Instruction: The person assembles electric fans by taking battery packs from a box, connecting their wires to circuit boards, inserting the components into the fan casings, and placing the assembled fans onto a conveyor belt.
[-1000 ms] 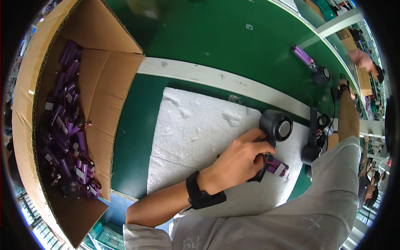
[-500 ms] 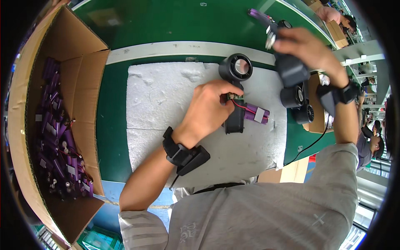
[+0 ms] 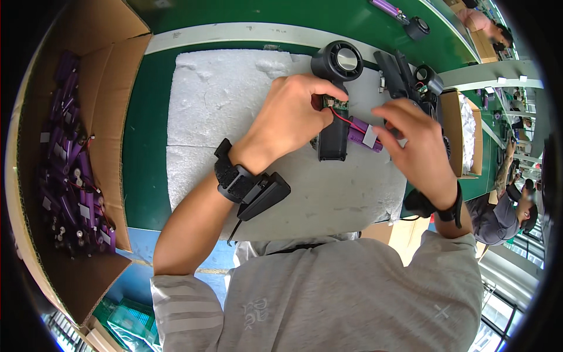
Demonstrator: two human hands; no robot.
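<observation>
A black handheld fan [image 3: 333,138] lies on a white foam sheet [image 3: 223,111], its round head pointing away from me and its handle casing opened. My left hand [image 3: 291,114] pinches it at the neck, with thumb and forefinger at a small green circuit board [image 3: 337,103]. A red wire runs from that board to a purple battery pack [image 3: 362,136] with a white label, lying just right of the handle. Beside the pack hovers my right hand [image 3: 415,146], fingers curved and apart, with nothing visible between them. Its lower fingers are partly hidden.
At left stands a deep cardboard box [image 3: 108,117] heaped with purple battery packs [image 3: 73,170]. Black fan parts [image 3: 404,76] cluster at the sheet's right edge, beside a smaller carton [image 3: 476,138]. Another fan head [image 3: 417,27] with a purple battery lies beyond the white rail. People sit farther right.
My right hand has come back from the far right toward the battery pack and let go of the dark fan part. My left hand keeps its grip on the fan. The view has shifted.
</observation>
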